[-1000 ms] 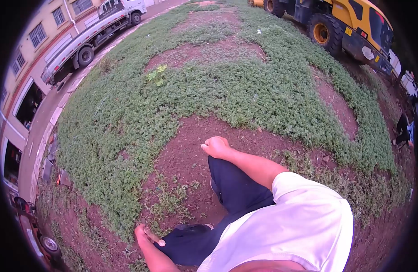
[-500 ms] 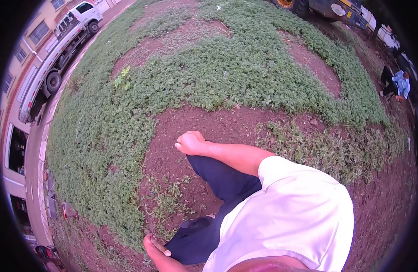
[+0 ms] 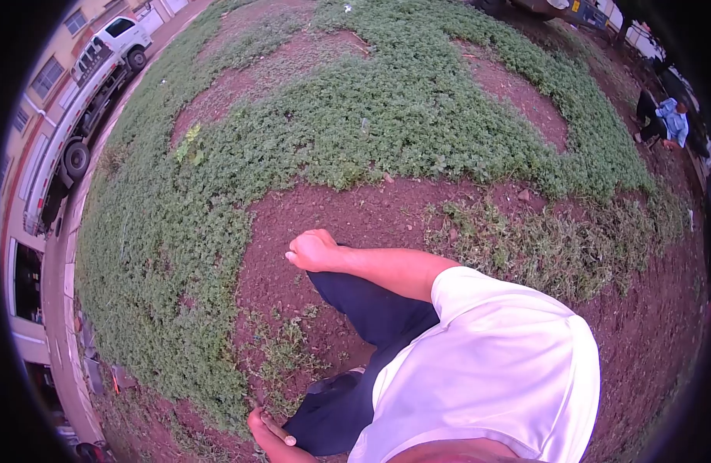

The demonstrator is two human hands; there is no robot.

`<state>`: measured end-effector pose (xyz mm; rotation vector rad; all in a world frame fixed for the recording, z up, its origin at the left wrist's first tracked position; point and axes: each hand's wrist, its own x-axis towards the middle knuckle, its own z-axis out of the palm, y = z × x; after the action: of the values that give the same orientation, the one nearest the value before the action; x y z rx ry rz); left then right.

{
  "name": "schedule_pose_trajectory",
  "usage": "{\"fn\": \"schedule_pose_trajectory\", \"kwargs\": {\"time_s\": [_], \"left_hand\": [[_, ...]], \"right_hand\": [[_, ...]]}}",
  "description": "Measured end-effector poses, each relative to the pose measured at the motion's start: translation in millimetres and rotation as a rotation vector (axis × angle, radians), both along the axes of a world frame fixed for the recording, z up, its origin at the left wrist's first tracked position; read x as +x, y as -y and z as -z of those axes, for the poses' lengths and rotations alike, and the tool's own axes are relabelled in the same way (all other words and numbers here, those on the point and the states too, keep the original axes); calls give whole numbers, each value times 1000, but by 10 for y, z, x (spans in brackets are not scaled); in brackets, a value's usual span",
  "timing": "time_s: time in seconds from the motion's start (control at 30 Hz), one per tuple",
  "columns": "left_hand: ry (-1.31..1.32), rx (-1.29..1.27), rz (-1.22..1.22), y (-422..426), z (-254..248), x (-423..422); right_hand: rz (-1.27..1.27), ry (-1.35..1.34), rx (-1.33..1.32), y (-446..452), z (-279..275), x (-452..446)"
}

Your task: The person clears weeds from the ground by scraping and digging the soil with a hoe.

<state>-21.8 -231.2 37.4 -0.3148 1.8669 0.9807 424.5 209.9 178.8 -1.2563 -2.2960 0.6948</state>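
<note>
My right hand (image 3: 313,251) is closed in a fist, resting at the knee of my dark trousers (image 3: 363,305); nothing sticks out of it. Low in the view, my left hand (image 3: 264,426) is wrapped round a short wooden-handled tool (image 3: 282,436). The handle's end points toward my other knee, and the tool's head is not clear among the plants. Just beyond that hand lies a patch of loose, wilted weeds (image 3: 286,355) on reddish-brown soil (image 3: 274,270). I am squatting, with a shoe (image 3: 336,383) partly showing.
Dense green low plants (image 3: 162,309) border the bare soil ahead. More pulled-looking weeds (image 3: 540,247) lie to the right. A person in a light-blue top (image 3: 672,123) sits low at the far right. A white truck (image 3: 101,69) stands by the building, and a large vehicle (image 3: 537,8) at the back.
My view has turned slightly, so the truck and plants sit farther left in the picture. My right fist stays at the knee, and my left hand keeps its hold on the tool with little movement.
</note>
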Motion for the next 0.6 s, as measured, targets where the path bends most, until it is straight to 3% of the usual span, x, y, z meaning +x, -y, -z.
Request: {"fn": "schedule_pose_trajectory", "kwargs": {"time_s": [0.03, 0.07, 0.13, 0.17, 0.23, 0.27, 0.47, 0.5, 0.57, 0.6], "left_hand": [[6, 1, -20, 27, -50, 30], [219, 164, 2, 473, 859, -920], [682, 424, 85, 479, 637, -1086], [28, 25, 175, 412, 846, -1025], [-28, -47, 107, 309, 705, -660], [-54, -122, 97, -33, -302, 212], [-79, -68, 29, 292, 603, -565], [-31, -87, 60, 252, 482, -527], [-169, -23, 20, 289, 712, -666], [-92, 125, -87, 460, 1109, -894]], "right_hand": [[-6, 2, -25, 3, -30, 12], [-14, 4, -50, 11, -40, -5], [-25, 21, -43, -25, -11, -28], [-25, 32, -35, -29, 3, -38], [-37, 30, -48, -35, -8, -47], [-41, 28, -59, -46, -13, -42], [-27, 34, -85, -63, -32, -40], [-39, 36, -91, -57, -17, -36], [-14, 28, -61, -92, 2, -40], [-1, 45, -77, -92, -53, -47]]}}
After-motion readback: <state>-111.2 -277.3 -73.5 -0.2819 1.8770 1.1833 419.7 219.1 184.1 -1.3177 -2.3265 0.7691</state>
